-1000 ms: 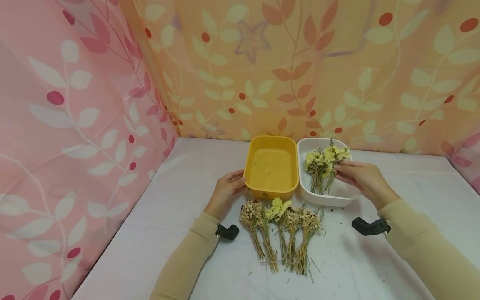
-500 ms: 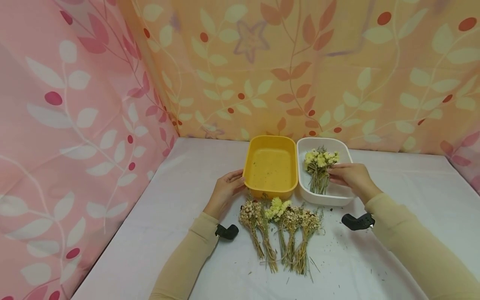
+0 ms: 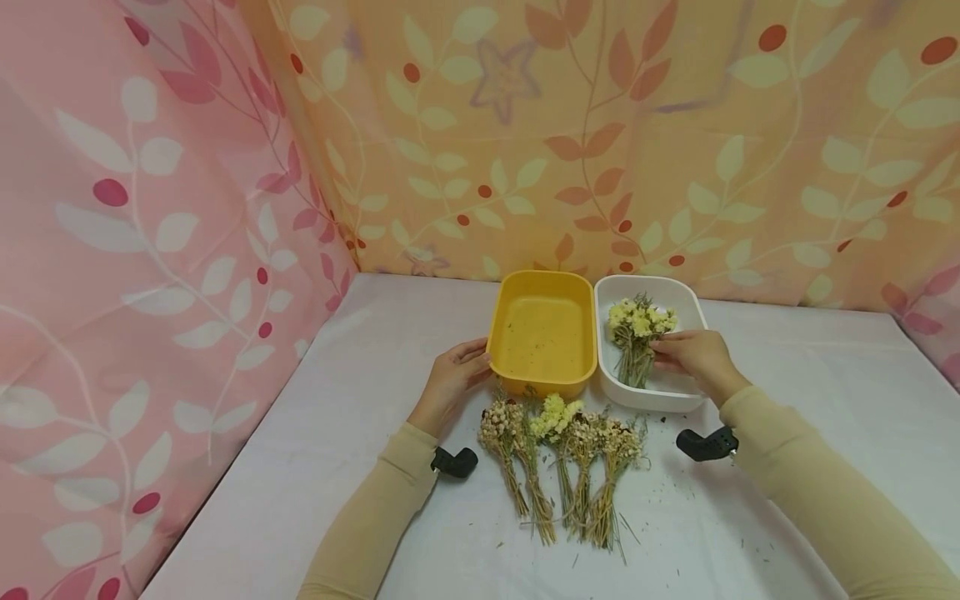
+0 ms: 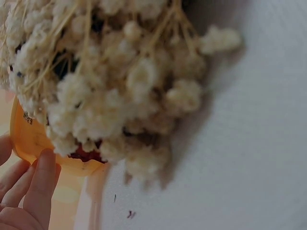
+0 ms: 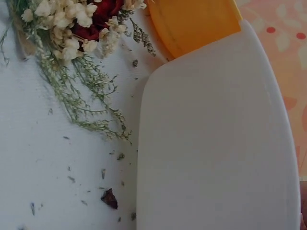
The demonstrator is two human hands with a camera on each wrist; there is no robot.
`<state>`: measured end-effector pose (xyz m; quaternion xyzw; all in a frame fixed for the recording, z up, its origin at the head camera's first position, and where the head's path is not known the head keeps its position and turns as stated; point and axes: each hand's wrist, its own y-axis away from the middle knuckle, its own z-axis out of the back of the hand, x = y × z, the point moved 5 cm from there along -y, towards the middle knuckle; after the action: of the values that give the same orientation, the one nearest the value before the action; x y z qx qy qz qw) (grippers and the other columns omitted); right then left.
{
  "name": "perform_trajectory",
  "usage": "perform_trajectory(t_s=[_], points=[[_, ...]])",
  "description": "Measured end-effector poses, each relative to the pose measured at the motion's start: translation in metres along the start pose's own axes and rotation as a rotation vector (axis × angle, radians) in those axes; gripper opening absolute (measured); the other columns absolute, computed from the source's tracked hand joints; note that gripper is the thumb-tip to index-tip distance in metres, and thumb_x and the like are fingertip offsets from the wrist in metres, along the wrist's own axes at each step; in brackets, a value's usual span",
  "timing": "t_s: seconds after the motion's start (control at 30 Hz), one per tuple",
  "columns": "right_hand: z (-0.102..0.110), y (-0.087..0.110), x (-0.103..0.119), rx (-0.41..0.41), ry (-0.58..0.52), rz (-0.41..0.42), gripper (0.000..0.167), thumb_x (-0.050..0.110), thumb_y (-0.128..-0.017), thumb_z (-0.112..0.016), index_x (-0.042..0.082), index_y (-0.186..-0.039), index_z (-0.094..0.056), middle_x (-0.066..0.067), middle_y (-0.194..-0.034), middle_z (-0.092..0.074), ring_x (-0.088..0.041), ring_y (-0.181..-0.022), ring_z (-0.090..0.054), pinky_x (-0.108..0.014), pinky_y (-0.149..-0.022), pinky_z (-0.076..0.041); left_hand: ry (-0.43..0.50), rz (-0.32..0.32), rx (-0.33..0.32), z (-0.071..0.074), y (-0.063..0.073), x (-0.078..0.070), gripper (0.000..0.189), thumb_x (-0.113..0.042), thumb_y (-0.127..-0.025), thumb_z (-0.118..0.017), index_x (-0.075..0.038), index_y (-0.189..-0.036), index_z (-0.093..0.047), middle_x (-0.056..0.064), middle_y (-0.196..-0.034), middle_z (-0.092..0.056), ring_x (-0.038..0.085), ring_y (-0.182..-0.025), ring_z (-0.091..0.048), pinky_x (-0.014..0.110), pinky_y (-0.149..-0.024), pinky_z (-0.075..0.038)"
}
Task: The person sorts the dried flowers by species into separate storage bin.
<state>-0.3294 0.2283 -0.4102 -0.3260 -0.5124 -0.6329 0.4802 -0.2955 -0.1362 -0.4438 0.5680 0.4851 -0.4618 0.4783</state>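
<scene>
My left hand (image 3: 448,382) touches the front left corner of a yellow plastic container (image 3: 546,333); in the left wrist view its fingers (image 4: 42,179) extend against the wall. Inside the white container (image 3: 656,401), yellow dried flower bunches (image 3: 639,323) lie side by side, stems toward me. With its fingertips my right hand (image 3: 699,358) pinches the stems of the rightmost bunch, low in the container. The right wrist view shows mostly the white container's outer wall (image 5: 211,139), which hides nearly all of that hand.
In front of the containers lies a row of several dried bouquets (image 3: 581,475), mostly cream, one with a yellow head (image 3: 555,417). Plant crumbs are scattered over the white cloth (image 3: 720,517). A patterned orange curtain (image 3: 450,167) rises behind, a pink one (image 3: 150,292) at the left.
My right hand has moved left and lowered its yellow flower bunch against the other in the white container. My left hand has stayed at the yellow container.
</scene>
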Motion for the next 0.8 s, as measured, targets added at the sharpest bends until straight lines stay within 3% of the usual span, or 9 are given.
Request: perform_trajectory(t_s=[0.3, 0.5, 0.7, 0.8], points=[[-0.003, 0.000, -0.002, 0.006, 0.083, 0.026, 0.055, 0.017, -0.099, -0.063, -0.014, -0.141, -0.045, 0.016, -0.071, -0.067, -0.002, -0.067, -0.071, -0.023, -0.074, -0.063, -0.010, -0.012, 0.001, -0.001, 0.002, -0.002, 0.045, -0.008, -0.098, -0.062, 0.000, -0.142, -0.053, 0.023, -0.143, -0.055, 0.037, -0.129, -0.057, 0.036, -0.101, -0.057], [0.001, 0.004, 0.003, -0.028, 0.327, 0.105, 0.046, 0.023, -0.099, -0.063, -0.014, -0.127, -0.061, -0.008, -0.081, -0.078, -0.007, -0.069, -0.074, -0.023, -0.067, -0.063, -0.004, -0.008, 0.007, -0.001, 0.001, -0.001, 0.045, -0.007, -0.099, -0.060, 0.001, -0.143, -0.051, 0.023, -0.144, -0.053, 0.038, -0.130, -0.056, 0.038, -0.104, -0.055], [0.004, 0.019, 0.022, -0.103, 0.528, 0.221, 0.043, 0.028, -0.099, -0.062, -0.011, -0.114, -0.070, -0.012, -0.081, -0.078, -0.011, -0.066, -0.073, -0.021, -0.062, -0.058, -0.014, -0.010, 0.008, 0.000, -0.001, 0.001, 0.045, -0.009, -0.100, -0.060, 0.000, -0.143, -0.051, 0.023, -0.144, -0.054, 0.037, -0.129, -0.057, 0.034, -0.101, -0.057], [0.004, 0.034, 0.032, -0.139, 0.557, 0.279, 0.046, 0.034, -0.099, -0.061, -0.009, -0.116, -0.070, -0.016, -0.088, -0.078, -0.016, -0.071, -0.075, -0.024, -0.066, -0.059, -0.006, -0.006, 0.009, 0.000, -0.001, 0.001, 0.045, -0.010, -0.099, -0.061, 0.000, -0.142, -0.051, 0.022, -0.144, -0.054, 0.036, -0.129, -0.057, 0.034, -0.101, -0.057]])
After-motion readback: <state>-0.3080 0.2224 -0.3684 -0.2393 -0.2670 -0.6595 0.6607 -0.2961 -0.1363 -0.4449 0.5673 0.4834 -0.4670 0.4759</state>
